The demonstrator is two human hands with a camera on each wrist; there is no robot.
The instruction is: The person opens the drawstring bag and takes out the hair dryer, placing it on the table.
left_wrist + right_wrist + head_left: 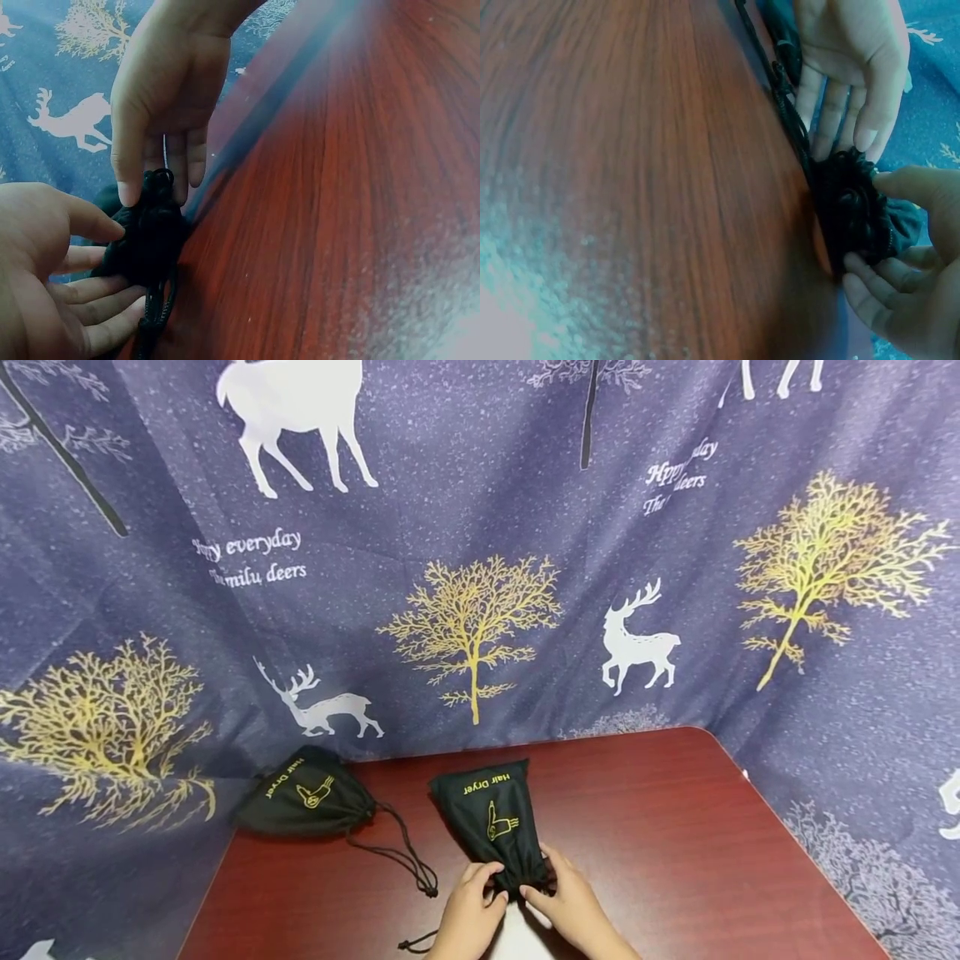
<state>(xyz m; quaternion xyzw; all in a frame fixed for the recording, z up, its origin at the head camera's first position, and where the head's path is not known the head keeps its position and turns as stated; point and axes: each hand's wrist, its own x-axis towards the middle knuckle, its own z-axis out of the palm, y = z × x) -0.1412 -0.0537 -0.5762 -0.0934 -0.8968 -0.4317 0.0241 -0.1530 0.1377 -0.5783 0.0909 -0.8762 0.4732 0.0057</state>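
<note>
A black drawstring bag (487, 818) with yellow "Hair Dryer" lettering and a dryer picture lies on the table, its gathered mouth toward me. My left hand (474, 906) holds the mouth from the left, thumb on top and fingers along its side and beneath. From the other side my right hand (568, 897) holds the same gathers between thumb and fingers. The ruffled mouth (851, 202) shows close up between both hands in the right wrist view. Cords (157, 304) hang from it beside the left fingers. The bag's contents are hidden.
A second black drawstring bag (307, 797) with the same print lies at the table's back left, its cords (405, 856) trailing toward the middle. The reddish wooden table (637, 810) meets a blue curtain (480, 510) printed with deer and trees.
</note>
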